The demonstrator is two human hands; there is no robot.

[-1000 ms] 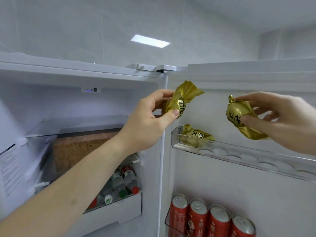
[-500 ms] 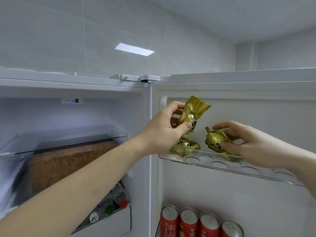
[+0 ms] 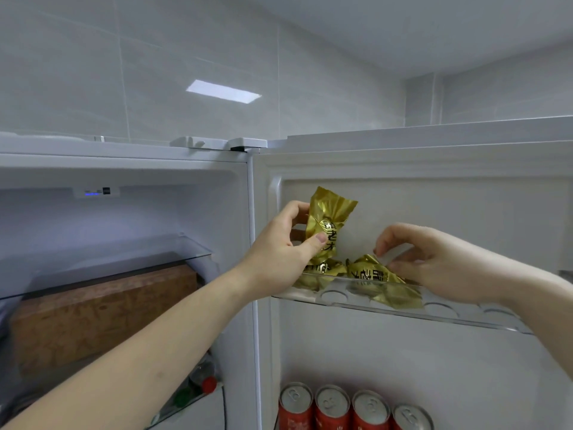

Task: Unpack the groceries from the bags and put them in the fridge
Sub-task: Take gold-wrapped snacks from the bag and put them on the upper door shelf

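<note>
The fridge stands open, and its door shelf [image 3: 459,313] has round egg hollows. My left hand [image 3: 276,256] pinches a gold foil packet [image 3: 330,218] upright just above the shelf's left end. A second gold packet [image 3: 324,270] lies in the shelf right below it. A third gold packet [image 3: 376,276] lies in the shelf to the right. My right hand [image 3: 440,265] hovers over that one with loosely curled fingers. Its index finger is lifted off the foil and its thumb sits at the packet's edge.
Several red drink cans [image 3: 331,409] stand in the lower door shelf. Inside the fridge a brown box [image 3: 102,315] sits under a glass shelf [image 3: 189,259]. Bottles with coloured caps [image 3: 209,384] lie in the drawer below.
My right hand lowered its gold packet into the door shelf and loosened its fingers. My left hand moved right and down with its packet, towards the shelf's left end.
</note>
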